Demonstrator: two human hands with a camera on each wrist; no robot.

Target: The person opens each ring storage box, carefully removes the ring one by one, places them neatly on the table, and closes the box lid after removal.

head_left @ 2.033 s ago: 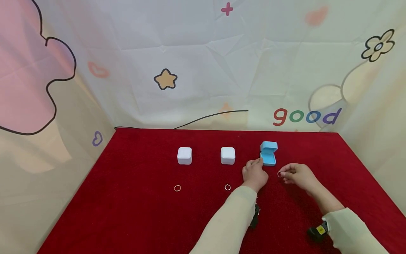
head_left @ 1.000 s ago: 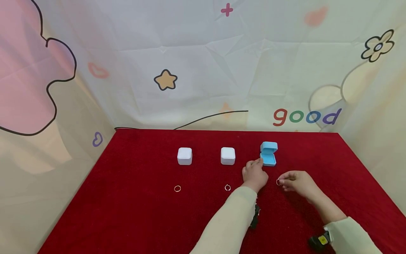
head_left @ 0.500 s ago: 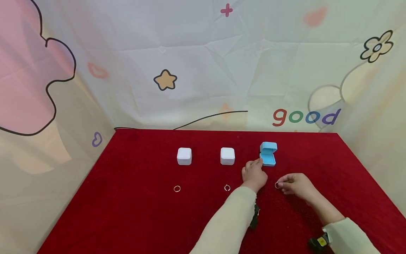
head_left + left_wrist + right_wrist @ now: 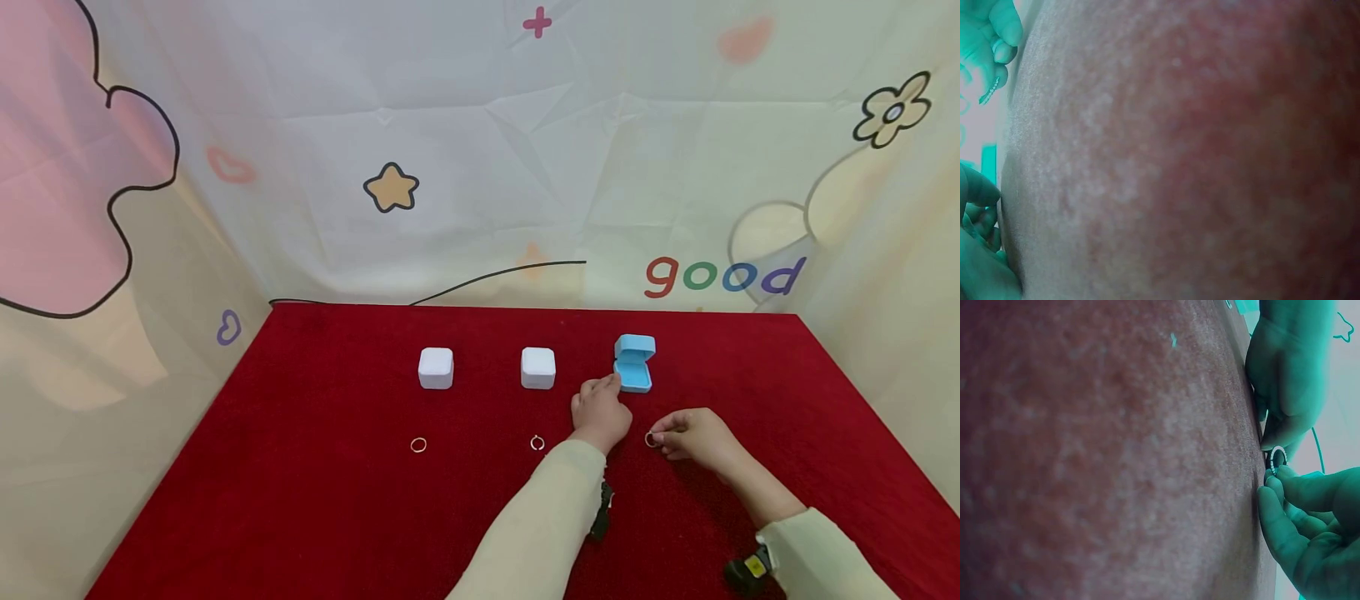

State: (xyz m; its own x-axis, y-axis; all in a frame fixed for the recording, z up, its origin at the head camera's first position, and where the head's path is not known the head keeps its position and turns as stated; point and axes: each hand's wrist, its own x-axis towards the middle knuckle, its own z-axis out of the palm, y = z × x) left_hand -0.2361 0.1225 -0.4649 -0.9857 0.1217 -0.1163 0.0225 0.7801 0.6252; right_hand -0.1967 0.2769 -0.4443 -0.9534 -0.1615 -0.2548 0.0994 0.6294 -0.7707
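In the head view, a light-blue ring box (image 4: pixel 633 377) stands with its lid raised at the back right. My left hand (image 4: pixel 602 414) rests on the cloth, its fingertips touching the box's front left corner; its thumb tip is hidden there. My right hand (image 4: pixel 701 437) pinches a ring (image 4: pixel 650 439) between thumb and fingers, nearer to me than the box. In the right wrist view, the ring (image 4: pixel 1278 456) stands upright, its band lined with small stones. Two other rings lie on the cloth: a gold-coloured ring (image 4: pixel 418 445) and an open-banded ring (image 4: pixel 537 443).
Two white ring boxes, a left box (image 4: pixel 436 368) and a middle box (image 4: pixel 537 368), stand closed in line with the blue one. Red cloth (image 4: pixel 315 467) covers the table. A printed curtain (image 4: pixel 480 167) hangs along its back and sides.
My right hand has drawn the ring back toward me, away from the blue box, and slightly left. My left hand has stayed at the box.
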